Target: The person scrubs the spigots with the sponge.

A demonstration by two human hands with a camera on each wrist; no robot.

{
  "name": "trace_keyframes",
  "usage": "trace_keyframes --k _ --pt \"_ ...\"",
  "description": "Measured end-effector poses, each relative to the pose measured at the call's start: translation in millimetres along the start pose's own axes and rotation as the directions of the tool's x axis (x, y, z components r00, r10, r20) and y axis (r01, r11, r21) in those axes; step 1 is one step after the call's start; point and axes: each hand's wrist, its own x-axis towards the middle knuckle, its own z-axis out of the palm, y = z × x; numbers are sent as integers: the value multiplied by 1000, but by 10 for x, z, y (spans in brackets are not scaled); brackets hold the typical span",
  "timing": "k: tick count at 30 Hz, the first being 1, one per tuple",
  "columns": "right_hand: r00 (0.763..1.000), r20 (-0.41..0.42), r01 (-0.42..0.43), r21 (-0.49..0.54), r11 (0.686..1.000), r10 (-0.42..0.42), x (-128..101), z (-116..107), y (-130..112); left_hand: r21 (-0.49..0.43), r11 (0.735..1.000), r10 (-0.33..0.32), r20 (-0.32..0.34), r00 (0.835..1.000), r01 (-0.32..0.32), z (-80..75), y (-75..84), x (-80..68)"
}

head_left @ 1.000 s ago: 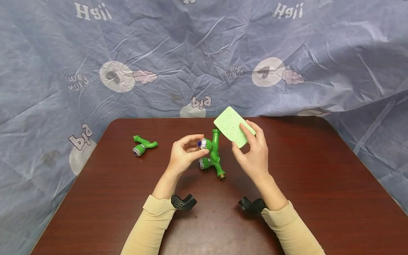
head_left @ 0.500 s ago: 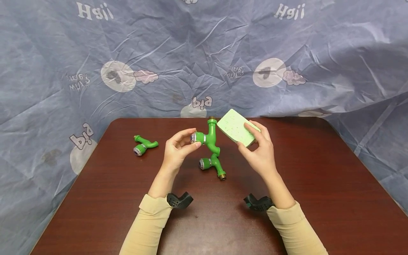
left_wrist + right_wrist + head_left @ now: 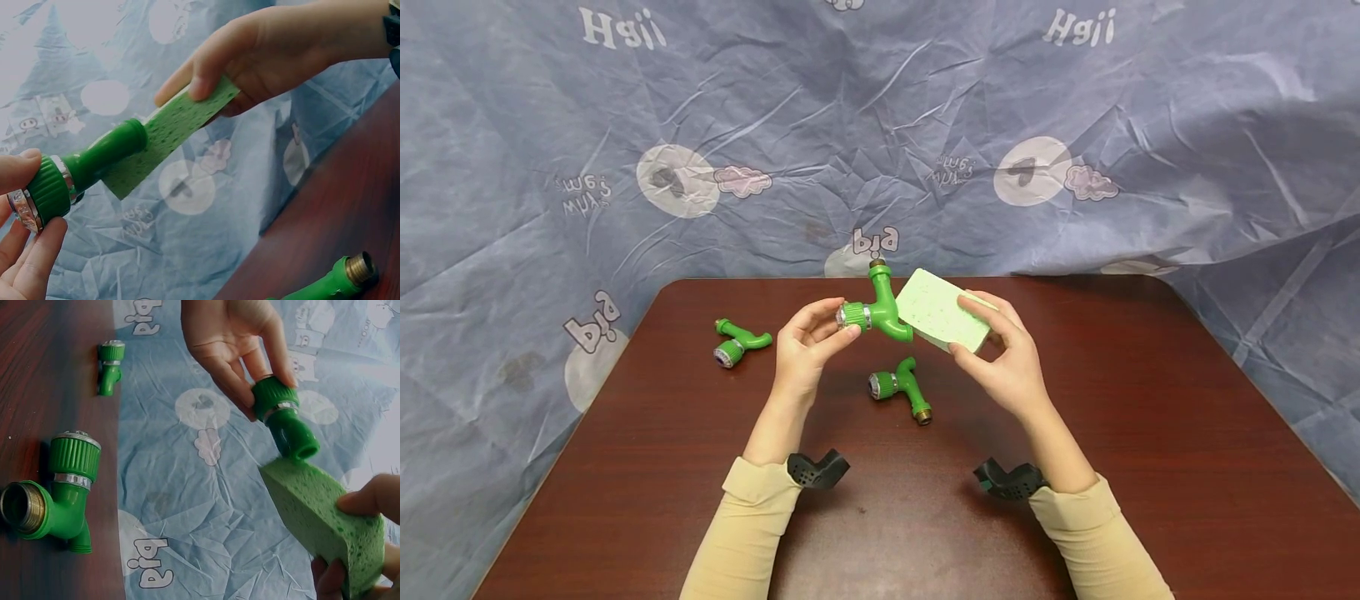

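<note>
Pinching the green tap (image 3: pixel 880 312) by its knob, left fingers (image 3: pixel 838 334) meet the sponge (image 3: pixel 942 321) clamped by right fingers (image 3: pixel 981 305).

The head view looks forward and down over the desk (image 3: pixel 1150 467) from its near edge. Both wrist views sit close, sharing the held green tap (image 3: pixel 94 165) and sponge (image 3: pixel 319 515).

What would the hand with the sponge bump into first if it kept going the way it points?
Probably the green tap that the left hand holds up. The right hand points its sponge at it, and they look about touching.
</note>
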Motion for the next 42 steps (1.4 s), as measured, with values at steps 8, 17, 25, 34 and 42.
trace_keyframes --k 8,17,25,34,42 --pt "997 67 20 100 995 -27 5 -82 53 49 999 -16 65 998 13 -77 39 26" --pt "999 49 -8 141 990 1 -4 -107 330 66 997 -52 113 992 45 -111 39 34" --pt "999 32 -13 240 971 5 21 -139 346 134 991 -1 120 993 -15 -155 12 35" --pt "988 154 -18 270 963 -24 22 -240 375 121 993 -21 155 988 2 -166 -20 28" --pt "992 122 -30 289 957 -6 26 -243 384 147 989 -37 134 990 17 -137 -19 17"
